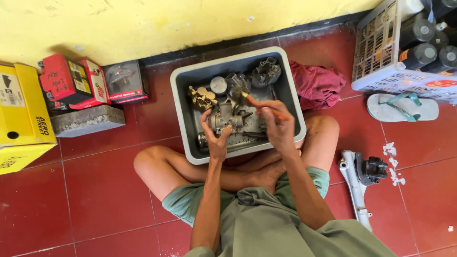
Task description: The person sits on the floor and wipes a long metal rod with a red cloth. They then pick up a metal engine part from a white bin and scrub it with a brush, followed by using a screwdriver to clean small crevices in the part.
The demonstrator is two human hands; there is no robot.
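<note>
Your left hand (216, 138) grips the metal part (226, 120) and your right hand (276, 123) pinches the brush (252, 102); a wet grip could drop the part into the tray (183, 95).

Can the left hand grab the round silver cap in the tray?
Probably yes. The left hand holds a metal part in the grey tray, and the round silver cap lies uncovered just beyond it.

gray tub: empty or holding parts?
Holding parts. The gray tub contains several metal engine pieces; the left hand grips a metal part over it, the right hand a brush.
</note>
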